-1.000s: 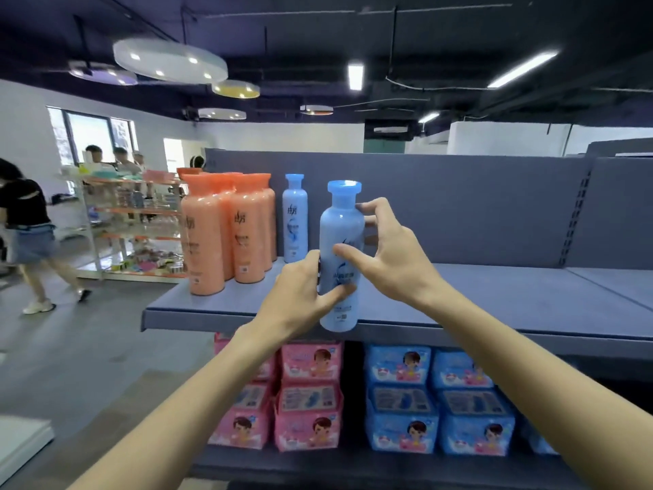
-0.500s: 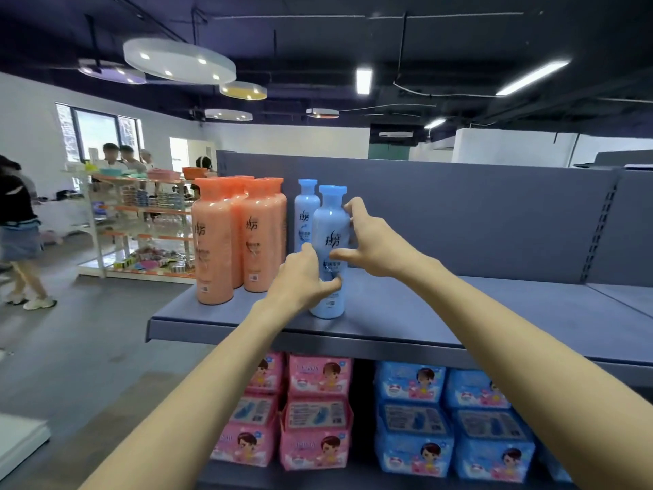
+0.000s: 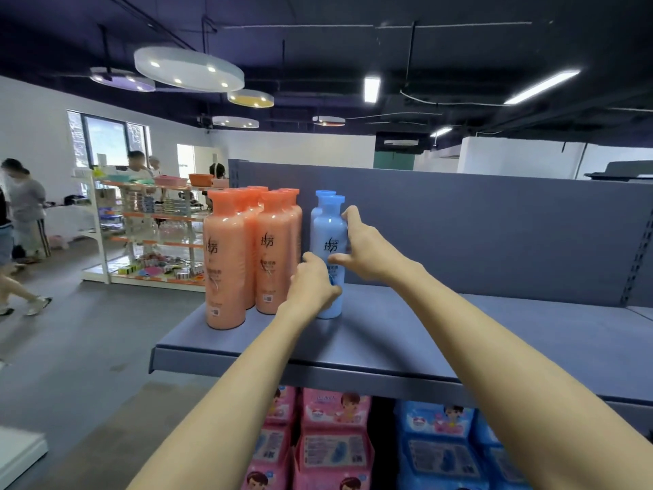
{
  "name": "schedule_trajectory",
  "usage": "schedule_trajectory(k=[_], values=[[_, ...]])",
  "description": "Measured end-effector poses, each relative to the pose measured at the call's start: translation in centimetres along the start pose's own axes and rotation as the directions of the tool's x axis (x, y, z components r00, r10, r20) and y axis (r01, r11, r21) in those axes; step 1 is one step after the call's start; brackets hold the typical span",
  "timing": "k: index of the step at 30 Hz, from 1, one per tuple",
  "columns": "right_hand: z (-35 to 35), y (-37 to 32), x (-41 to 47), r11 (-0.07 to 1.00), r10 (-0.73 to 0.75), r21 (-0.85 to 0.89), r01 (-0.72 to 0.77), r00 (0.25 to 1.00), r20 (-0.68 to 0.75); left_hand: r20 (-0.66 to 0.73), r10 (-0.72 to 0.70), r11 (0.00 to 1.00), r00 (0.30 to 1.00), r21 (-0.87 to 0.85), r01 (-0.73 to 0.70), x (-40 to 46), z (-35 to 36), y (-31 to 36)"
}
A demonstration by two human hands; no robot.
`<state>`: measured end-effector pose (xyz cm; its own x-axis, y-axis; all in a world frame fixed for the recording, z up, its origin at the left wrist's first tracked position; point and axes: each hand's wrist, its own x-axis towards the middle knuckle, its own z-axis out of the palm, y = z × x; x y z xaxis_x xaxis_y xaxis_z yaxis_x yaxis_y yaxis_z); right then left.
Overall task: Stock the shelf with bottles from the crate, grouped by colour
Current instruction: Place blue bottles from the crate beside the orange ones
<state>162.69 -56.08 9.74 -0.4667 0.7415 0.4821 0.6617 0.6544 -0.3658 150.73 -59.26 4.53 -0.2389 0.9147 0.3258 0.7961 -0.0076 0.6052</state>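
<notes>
A grey-blue metal shelf (image 3: 406, 334) with an upright back panel (image 3: 477, 224) of the same colour is seen under a dark ceiling with round lamps (image 3: 189, 68). On the grey floor (image 3: 77, 348) at far left, a white rack of small goods (image 3: 148, 228) is seen. Below the shelf, pink packs (image 3: 332, 447) and blue packs (image 3: 438, 450) are stacked; the count cannot be told. At least four orange plastic bottles (image 3: 226, 263) are grouped upright at the shelf's left end. Two light-blue plastic bottles are stood just beside them, a rear one (image 3: 323, 199) and a front one (image 3: 330, 238). The front one, upright on the shelf, is gripped low by the left hand (image 3: 312, 286) and held higher by the right hand (image 3: 367, 247), thumb in front, fingers round its right side.
</notes>
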Motion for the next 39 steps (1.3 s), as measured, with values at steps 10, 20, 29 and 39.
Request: schedule_trajectory(k=[10, 20, 29, 39], values=[[2.2, 1.0, 4.2, 0.998, 0.041, -0.043, -0.041, 0.999, -0.016, 0.088, -0.122, 0.993, 0.989, 0.015, 0.121, 4.8, 0.5, -0.5], [3.3, 2.3, 6.5, 0.995, 0.051, -0.081, -0.053, 0.998, -0.029, 0.085, -0.169, 0.986, 0.982, 0.011, 0.169, 7.2, 1.4, -0.5], [3.0, 1.3, 5.9, 0.991, 0.093, -0.091, -0.094, 0.996, -0.018, 0.088, -0.163, 0.987, 0.983, 0.0, 0.163, 6.2, 0.8, -0.5], [0.9, -2.7, 2.1, 0.912, 0.249, -0.352, -0.21, 0.966, 0.07, 0.121, -0.049, 0.987, 0.991, 0.16, 0.03, -0.5, -2.1, -0.5]])
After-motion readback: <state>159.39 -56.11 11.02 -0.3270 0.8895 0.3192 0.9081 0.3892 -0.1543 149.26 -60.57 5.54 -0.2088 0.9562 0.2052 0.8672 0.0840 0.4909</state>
